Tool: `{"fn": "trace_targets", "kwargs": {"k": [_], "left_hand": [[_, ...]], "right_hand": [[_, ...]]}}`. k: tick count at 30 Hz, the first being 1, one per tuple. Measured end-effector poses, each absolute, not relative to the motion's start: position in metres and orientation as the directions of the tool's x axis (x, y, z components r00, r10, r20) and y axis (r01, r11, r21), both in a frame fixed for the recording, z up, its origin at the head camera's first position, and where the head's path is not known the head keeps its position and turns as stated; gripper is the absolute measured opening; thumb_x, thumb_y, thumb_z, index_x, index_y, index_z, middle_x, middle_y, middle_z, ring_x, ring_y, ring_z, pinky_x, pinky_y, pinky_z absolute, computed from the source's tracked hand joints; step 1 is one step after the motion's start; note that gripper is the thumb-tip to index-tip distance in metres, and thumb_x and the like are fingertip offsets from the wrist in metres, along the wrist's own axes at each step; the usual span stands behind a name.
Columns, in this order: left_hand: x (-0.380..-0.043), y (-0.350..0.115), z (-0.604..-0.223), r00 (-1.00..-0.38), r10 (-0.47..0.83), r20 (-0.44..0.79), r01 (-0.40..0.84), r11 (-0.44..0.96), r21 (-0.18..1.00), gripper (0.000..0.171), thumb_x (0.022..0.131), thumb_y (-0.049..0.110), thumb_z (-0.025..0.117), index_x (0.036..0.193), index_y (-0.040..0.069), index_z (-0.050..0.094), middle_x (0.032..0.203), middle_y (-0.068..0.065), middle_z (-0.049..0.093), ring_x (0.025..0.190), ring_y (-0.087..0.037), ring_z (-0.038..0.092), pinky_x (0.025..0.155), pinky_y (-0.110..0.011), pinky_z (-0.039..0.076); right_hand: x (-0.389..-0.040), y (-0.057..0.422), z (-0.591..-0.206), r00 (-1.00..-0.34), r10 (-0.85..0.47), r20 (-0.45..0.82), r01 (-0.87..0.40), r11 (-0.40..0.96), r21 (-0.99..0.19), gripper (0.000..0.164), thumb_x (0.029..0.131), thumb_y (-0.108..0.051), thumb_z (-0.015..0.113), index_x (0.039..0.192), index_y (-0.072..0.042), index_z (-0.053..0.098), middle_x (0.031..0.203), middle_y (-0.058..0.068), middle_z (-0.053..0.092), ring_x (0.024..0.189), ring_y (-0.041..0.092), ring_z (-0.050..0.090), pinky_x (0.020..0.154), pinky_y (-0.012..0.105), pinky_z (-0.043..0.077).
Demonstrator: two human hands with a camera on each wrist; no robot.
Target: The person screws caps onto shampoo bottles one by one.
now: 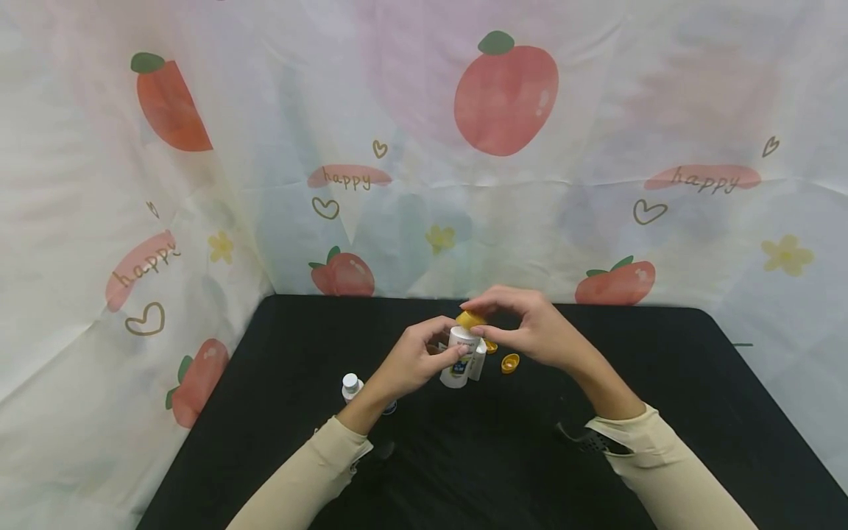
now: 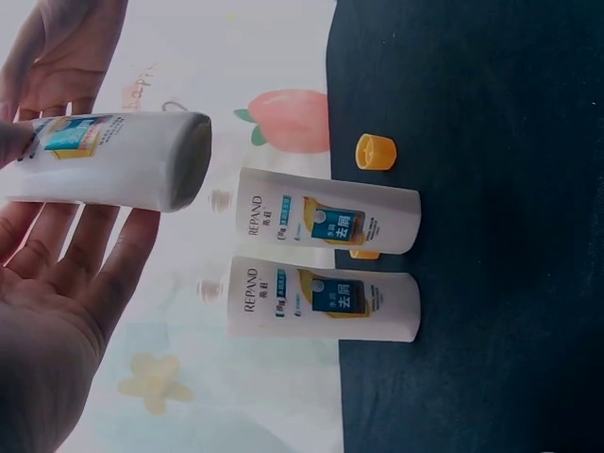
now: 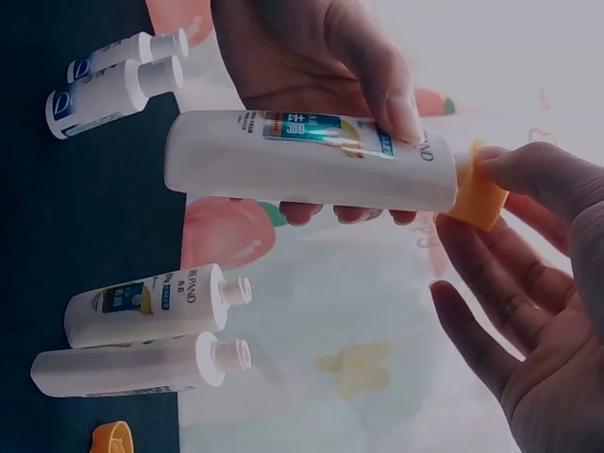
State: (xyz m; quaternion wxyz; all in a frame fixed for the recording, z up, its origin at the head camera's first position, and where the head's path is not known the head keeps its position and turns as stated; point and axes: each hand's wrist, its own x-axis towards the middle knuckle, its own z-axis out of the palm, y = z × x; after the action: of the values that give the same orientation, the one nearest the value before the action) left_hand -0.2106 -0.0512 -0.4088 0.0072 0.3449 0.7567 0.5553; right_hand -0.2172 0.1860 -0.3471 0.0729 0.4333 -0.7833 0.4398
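My left hand [image 1: 419, 357] grips a white shampoo bottle [image 3: 311, 156] round its upper body, with the thumb across its front. The bottle has a blue and yellow label and is held above the black table, its base off the surface in the left wrist view. Between thumb and fingers, my right hand [image 1: 533, 324] pinches a yellow-orange cap [image 3: 479, 193] at the bottle's mouth. The cap sits slightly tilted, and part of the pale neck shows below it. In the right wrist view, the other fingers of that hand spread loosely beneath the cap.
Two matching uncapped bottles, one nearer [image 2: 326, 297] and one beside it [image 2: 330, 212], stand upright on the black table [image 1: 503, 456]. Behind them lie loose orange caps [image 2: 376, 151]. White-capped bottles [image 3: 113, 94] stand to the left. A fruit-printed curtain [image 1: 411, 110] encloses the table.
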Motion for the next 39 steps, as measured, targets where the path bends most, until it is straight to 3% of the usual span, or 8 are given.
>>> {"fn": "trace_targets", "kwargs": {"k": [7, 15, 20, 27, 31, 39], "left_hand": [[-0.2112, -0.0503, -0.4108, -0.758, 0.528, 0.383, 0.526, 0.146, 0.838, 0.024, 0.098, 0.016, 0.07, 0.12, 0.007, 0.067, 0.106, -0.006, 0.068, 0.095, -0.018, 0.068, 0.077, -0.04, 0.06], [-0.2116, -0.0492, -0.412, -0.763, 0.507, 0.401, 0.538, 0.153, 0.829, 0.024, 0.098, 0.015, 0.07, 0.12, 0.008, 0.067, 0.105, -0.007, 0.069, 0.093, -0.018, 0.067, 0.076, -0.031, 0.059], [-0.2117, -0.0492, -0.4137, -0.758, 0.498, 0.422, 0.554, 0.149, 0.819, 0.025, 0.098, 0.015, 0.07, 0.121, 0.008, 0.067, 0.103, -0.006, 0.068, 0.09, -0.022, 0.065, 0.073, -0.028, 0.058], [-0.2102, -0.0451, -0.4119, -0.755, 0.449, 0.479, 0.591, 0.15, 0.793, 0.023, 0.097, 0.014, 0.071, 0.119, 0.008, 0.068, 0.104, -0.003, 0.067, 0.091, -0.015, 0.067, 0.073, -0.028, 0.059], [-0.2102, -0.0448, -0.4114, -0.764, 0.436, 0.476, 0.587, 0.165, 0.793, 0.024, 0.097, 0.015, 0.072, 0.119, 0.008, 0.068, 0.107, -0.003, 0.068, 0.094, -0.019, 0.069, 0.075, -0.028, 0.059], [-0.2115, -0.0505, -0.4133, -0.808, 0.402, 0.43, 0.541, 0.22, 0.812, 0.027, 0.096, 0.018, 0.072, 0.122, 0.011, 0.069, 0.108, 0.0, 0.068, 0.096, -0.015, 0.069, 0.078, -0.028, 0.059]], "right_hand": [[-0.2168, 0.1842, -0.3478, -0.631, -0.622, 0.464, -0.736, 0.291, -0.611, 0.034, 0.09, -0.011, 0.079, 0.121, -0.019, 0.072, 0.11, -0.009, 0.07, 0.1, 0.008, 0.065, 0.083, 0.036, 0.056], [-0.2178, 0.1831, -0.3492, -0.625, -0.625, 0.468, -0.743, 0.292, -0.602, 0.033, 0.089, -0.01, 0.079, 0.121, -0.019, 0.072, 0.109, -0.009, 0.069, 0.098, 0.008, 0.064, 0.082, 0.026, 0.055], [-0.2178, 0.1811, -0.3534, -0.627, -0.606, 0.489, -0.746, 0.288, -0.601, 0.034, 0.089, -0.01, 0.08, 0.12, -0.019, 0.073, 0.108, -0.009, 0.069, 0.096, 0.007, 0.063, 0.08, 0.026, 0.054], [-0.2164, 0.1798, -0.3502, -0.63, -0.59, 0.505, -0.756, 0.318, -0.573, 0.035, 0.088, -0.013, 0.081, 0.122, -0.02, 0.073, 0.105, -0.011, 0.068, 0.091, 0.011, 0.062, 0.072, 0.03, 0.052], [-0.217, 0.1819, -0.3489, -0.619, -0.604, 0.502, -0.764, 0.318, -0.561, 0.037, 0.089, -0.012, 0.08, 0.125, -0.018, 0.073, 0.105, -0.011, 0.068, 0.087, 0.016, 0.061, 0.07, 0.028, 0.05], [-0.219, 0.1872, -0.3511, -0.612, -0.629, 0.479, -0.765, 0.318, -0.56, 0.04, 0.091, -0.006, 0.076, 0.13, -0.016, 0.071, 0.105, -0.01, 0.067, 0.084, 0.008, 0.057, 0.066, 0.027, 0.049]]}}
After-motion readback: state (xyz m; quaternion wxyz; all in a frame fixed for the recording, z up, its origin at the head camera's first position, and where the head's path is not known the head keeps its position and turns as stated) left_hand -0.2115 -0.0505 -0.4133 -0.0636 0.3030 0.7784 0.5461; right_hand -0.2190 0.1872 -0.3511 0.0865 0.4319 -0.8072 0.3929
